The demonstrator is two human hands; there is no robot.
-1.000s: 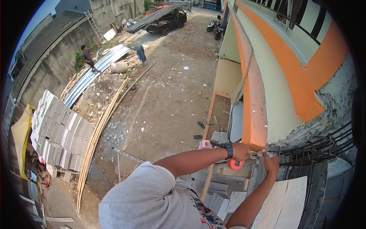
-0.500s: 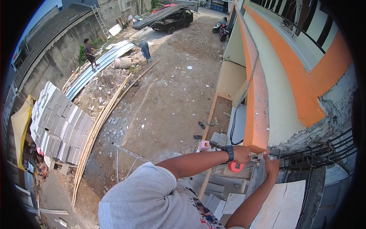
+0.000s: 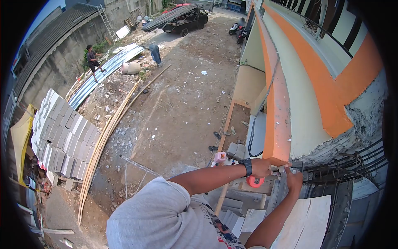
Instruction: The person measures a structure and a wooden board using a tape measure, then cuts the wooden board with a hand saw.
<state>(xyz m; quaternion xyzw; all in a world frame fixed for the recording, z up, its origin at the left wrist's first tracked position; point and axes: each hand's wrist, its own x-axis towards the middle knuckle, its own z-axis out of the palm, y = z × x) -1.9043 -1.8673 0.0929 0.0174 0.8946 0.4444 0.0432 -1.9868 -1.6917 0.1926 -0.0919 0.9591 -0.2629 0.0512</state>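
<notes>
My left hand [image 3: 261, 168], with a dark watch [image 3: 248, 167] on its wrist, reaches the lower end of the orange ledge [image 3: 277, 143]. Its fingers are curled closed, and what they hold is hidden. Close beside it, my right hand [image 3: 294, 181] is closed too, thumb or finger raised against the ledge's corner. Anything pinched there is too small to make out. Just below my left hand shows a red rounded object [image 3: 255, 181] with a dark patch; I cannot tell whether it is held. A pale board [image 3: 306, 220] lies under my right forearm.
Bare steel bars [image 3: 344, 168] jut out right of my hands beside broken concrete. Below lies a dirt yard [image 3: 186, 112] with stacked grey blocks [image 3: 66, 137], long poles [image 3: 110, 141] and metal sheets [image 3: 105, 70]. A person [image 3: 92, 62] and a truck [image 3: 186, 23] are farther off.
The view has shifted slightly. Both hands stay at the ledge corner in nearly the same pose. The person by the metal sheets has changed stance.
</notes>
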